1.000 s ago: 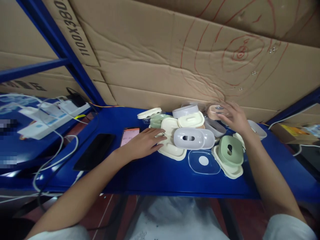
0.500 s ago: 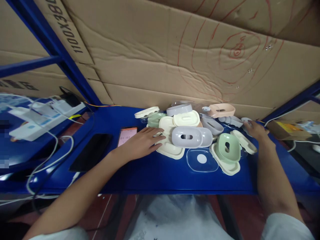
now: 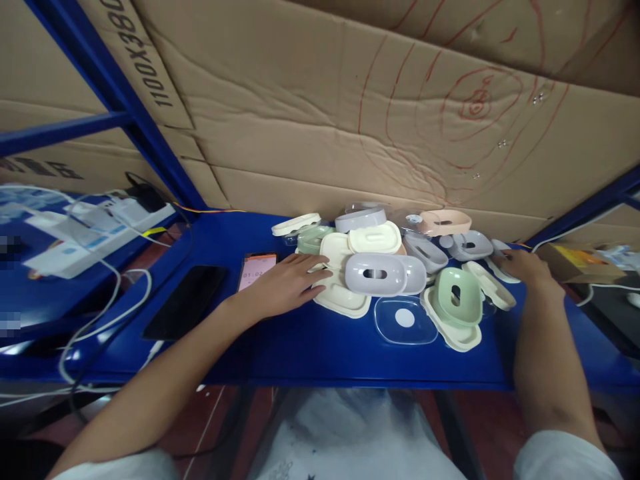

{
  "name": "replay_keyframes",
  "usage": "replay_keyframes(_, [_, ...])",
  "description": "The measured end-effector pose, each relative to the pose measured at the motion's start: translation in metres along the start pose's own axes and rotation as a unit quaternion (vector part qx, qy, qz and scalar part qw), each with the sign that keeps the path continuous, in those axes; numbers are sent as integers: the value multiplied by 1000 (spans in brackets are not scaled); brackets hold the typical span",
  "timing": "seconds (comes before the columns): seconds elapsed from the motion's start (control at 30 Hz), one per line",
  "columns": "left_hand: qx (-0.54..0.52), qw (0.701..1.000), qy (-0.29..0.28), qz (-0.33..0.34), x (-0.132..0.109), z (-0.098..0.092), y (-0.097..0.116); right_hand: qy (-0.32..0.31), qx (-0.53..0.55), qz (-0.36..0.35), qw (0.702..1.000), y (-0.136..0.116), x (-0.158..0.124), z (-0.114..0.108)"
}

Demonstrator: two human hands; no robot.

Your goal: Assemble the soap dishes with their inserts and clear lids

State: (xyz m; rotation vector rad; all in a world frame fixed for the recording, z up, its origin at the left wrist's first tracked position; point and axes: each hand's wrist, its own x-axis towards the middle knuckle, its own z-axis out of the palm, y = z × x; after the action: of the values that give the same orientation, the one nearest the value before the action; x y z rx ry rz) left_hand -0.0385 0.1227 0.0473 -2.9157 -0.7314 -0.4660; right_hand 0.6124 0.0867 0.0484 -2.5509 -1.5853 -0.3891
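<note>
A heap of small plastic dishes and lids lies on the blue shelf [image 3: 310, 347]. It includes a grey slotted lid [image 3: 375, 273], a green slotted one [image 3: 456, 295], cream lids [image 3: 341, 299], a peach dish [image 3: 446, 220] and a clear tray [image 3: 405, 321]. My left hand [image 3: 283, 285] lies flat with its fingers stretched out, the tips against the cream lids at the heap's left edge. My right hand [image 3: 525, 268] is at the heap's far right, its fingers curled on a white lid [image 3: 499, 261] beside a grey dish [image 3: 470, 245].
A phone with a lit pink screen [image 3: 257, 270] and a dark phone [image 3: 187, 301] lie left of my left hand. Further left are a white power strip [image 3: 85, 243] and loose cables. A cardboard wall [image 3: 350, 120] closes the back, with blue frame posts [image 3: 125, 100] on both sides.
My right hand left the peach dish at the back and came down to the white lid at the heap's right end. A grey dish now shows beside it. The left hand stayed put.
</note>
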Motion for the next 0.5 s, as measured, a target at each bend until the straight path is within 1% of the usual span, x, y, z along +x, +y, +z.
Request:
replay_keyframes(0.07, [-3, 1000, 5, -1, 0, 0, 0, -18, -13, 49, 999, -5, -2, -10])
replay_keyframes(0.13, [-6, 1000, 8, -1, 0, 0, 1, -17, -18, 82, 996, -11, -6, -22])
replay_keyframes(0.2, [-4, 1000, 6, 1, 0, 0, 1, 4, -13, 85, 996, -22, -12, -36])
replay_keyframes(0.23, [-1, 1000, 4, 2, 0, 0, 0, 18, -6, 72, 997, -30, -15, -42])
replay_keyframes(0.3, [6, 1000, 0, 3, 0, 1, 0, 52, 17, 15, 998, -50, -21, -52])
replay_keyframes(0.37, [7, 1000, 1, 3, 0, 2, -1, 81, 48, -69, 993, -76, -25, -59])
replay_keyframes(0.43, [3, 1000, 2, 2, 0, 2, -1, 102, 78, -151, 980, -105, -26, -63])
replay_keyframes(0.5, [-3, 1000, 1, 0, 0, 2, -1, 118, 100, -208, 966, -130, -25, -66])
